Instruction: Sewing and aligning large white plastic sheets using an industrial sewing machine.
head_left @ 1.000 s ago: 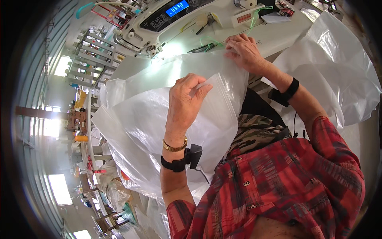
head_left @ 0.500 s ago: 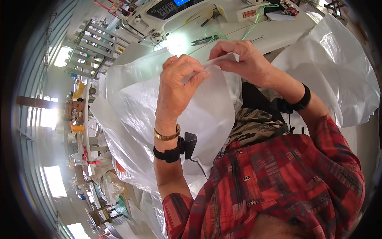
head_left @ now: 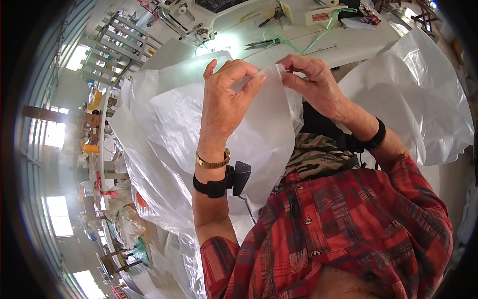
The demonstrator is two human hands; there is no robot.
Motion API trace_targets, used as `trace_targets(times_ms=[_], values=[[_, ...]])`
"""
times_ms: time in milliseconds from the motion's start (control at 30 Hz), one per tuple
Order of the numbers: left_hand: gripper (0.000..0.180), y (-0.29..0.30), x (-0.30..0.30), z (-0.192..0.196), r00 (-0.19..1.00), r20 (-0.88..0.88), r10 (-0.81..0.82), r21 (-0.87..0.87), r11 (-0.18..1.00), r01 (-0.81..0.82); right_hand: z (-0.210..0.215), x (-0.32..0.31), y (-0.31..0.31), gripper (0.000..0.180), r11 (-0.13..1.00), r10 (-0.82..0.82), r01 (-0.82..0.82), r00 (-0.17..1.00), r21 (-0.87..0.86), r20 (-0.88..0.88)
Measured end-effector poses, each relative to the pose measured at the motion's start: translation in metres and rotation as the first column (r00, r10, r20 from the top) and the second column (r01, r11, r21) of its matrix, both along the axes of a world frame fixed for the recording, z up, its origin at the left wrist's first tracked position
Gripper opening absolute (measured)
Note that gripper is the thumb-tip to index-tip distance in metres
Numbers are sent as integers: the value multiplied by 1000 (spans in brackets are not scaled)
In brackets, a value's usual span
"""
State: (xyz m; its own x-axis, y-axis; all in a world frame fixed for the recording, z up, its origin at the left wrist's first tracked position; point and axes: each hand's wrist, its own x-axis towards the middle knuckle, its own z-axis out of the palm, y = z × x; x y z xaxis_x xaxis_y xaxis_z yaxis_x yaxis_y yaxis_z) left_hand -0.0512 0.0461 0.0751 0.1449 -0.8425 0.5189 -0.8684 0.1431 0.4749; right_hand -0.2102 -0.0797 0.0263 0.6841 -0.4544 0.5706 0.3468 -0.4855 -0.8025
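Observation:
A large sheet of thin translucent white plastic film [head_left: 164, 149] drapes from the table's near edge over my lap. My left hand [head_left: 226, 97] pinches its upper edge between thumb and fingers. My right hand [head_left: 313, 84] pinches the same edge just to the right, fingertips almost touching the left ones. Both wrists carry black straps, and the left also wears a gold bracelet. More of the same plastic [head_left: 413, 109] bulges out at the right.
A white sewing machine [head_left: 209, 15] stands on the white table [head_left: 348, 45] beyond my hands. Scissors [head_left: 261, 44], green cord and small boxes lie beside it. A metal rack [head_left: 114, 50] and other workshop clutter fill the left side.
Both hands have come together at the top edge of the plastic, lifting it. A second ago the right hand rested farther out on the table and the left lay flat on the sheet.

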Motion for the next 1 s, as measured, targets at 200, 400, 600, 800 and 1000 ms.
trace_targets(times_ms=[200,400,600,800,1000], values=[[13,-2,3,-2,999,-26,-27,-25,999,26,7,-5,5,24,995,27,-20,997,96,-71],[16,-3,2,-1,999,-42,-24,-27,999,23,7,1,12,21,911,-260,249,966,-329,10],[17,-4,11,-2,998,-14,-59,-64,996,58,7,9,17,16,814,-318,359,933,-457,167],[20,3,55,11,997,69,-40,118,992,32,14,-5,17,18,889,-284,293,956,-352,78],[26,9,58,38,982,152,-115,88,991,102,6,6,12,25,937,-347,347,938,-36,6]])
